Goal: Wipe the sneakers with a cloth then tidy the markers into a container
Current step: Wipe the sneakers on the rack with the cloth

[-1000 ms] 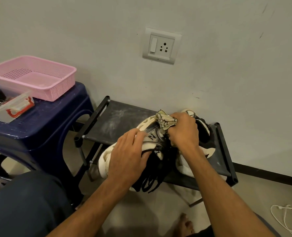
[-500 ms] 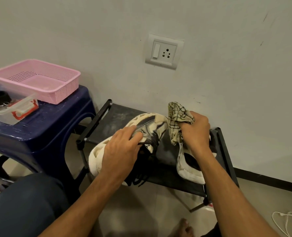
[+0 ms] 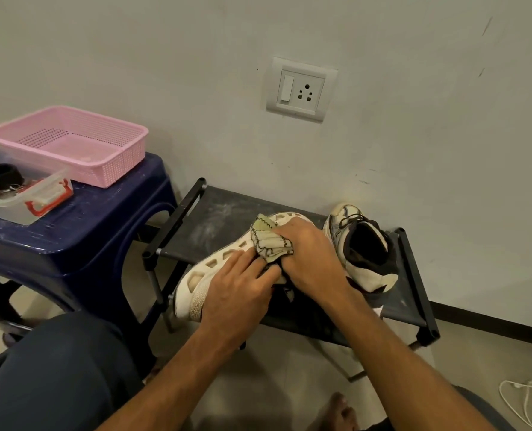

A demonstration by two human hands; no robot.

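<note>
Cloth back down on the sneaker, sole side rolled up.

Against half a second ago, no longer lifts the patterned cloth point(image 3: 270, 244) clear to the right but presses it onto the white cut-out sole of the near sneaker point(image 3: 214, 270), now turned sole-up with the laced upper facing away. Reads as wiping still under way on a fresh face of this shoe, with the second sneaker point(image 3: 362, 253) upright just beside it on the black shoe rack point(image 3: 414, 293). With the right hand point(image 3: 312, 259), bunches the cloth in curled fingers and bears down; with the left hand point(image 3: 236, 295), grips the heel half over the rack's front edge, fingertips touching the cloth. Cannot make out any markers; pink basket point(image 3: 127, 150) and clear clip-lid box point(image 3: 19, 209) on the blue stool point(image 3: 103, 222) at left.
</note>
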